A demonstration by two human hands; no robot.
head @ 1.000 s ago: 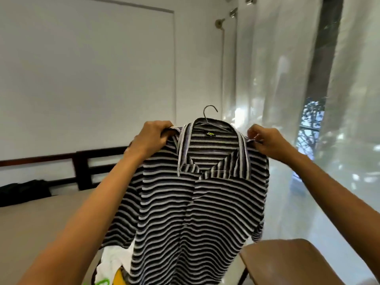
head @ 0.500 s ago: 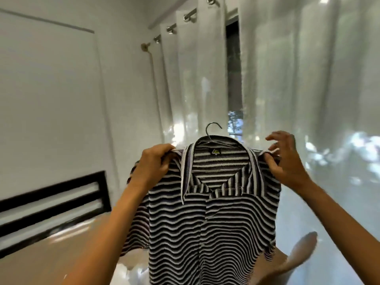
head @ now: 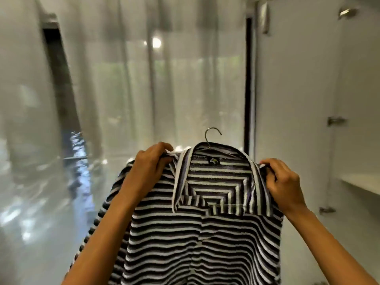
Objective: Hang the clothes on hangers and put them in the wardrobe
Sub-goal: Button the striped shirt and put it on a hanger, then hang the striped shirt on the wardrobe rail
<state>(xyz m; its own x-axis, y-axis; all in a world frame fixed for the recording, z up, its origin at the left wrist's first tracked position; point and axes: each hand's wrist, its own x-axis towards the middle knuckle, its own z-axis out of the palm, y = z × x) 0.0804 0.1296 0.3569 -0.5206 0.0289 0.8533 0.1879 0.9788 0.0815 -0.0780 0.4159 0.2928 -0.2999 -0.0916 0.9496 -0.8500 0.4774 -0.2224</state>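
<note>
Two hands are holding up a striped shirt (head: 205,233) in front of the person, low in the view toward 6 o'clock. The shirt is hanging on a hanger whose metal hook (head: 212,133) is sticking up out of the neck at the shirt's 12 o'clock, free of any rail. The left hand (head: 151,167) is gripping the shoulder seam at the shirt's 10 o'clock, with its fingers curled over the fabric and bunching it. The right hand (head: 281,182) is pinching the other shoulder at 2 o'clock, with its fingertips folded round the edge of the cloth. The collar (head: 183,177) is lying open and facing the camera, and a small label (head: 213,160) is showing inside the neck just under the hook. Both forearms are reaching up from 7 and 5 o'clock. Behind the shirt, pale curtains (head: 144,89) are filling the view from 9 to 12 o'clock, blurred. At 3 o'clock a white panel (head: 292,99) with metal hinges (head: 335,120) is standing beside a white shelf (head: 364,182), well apart from the shirt.
</note>
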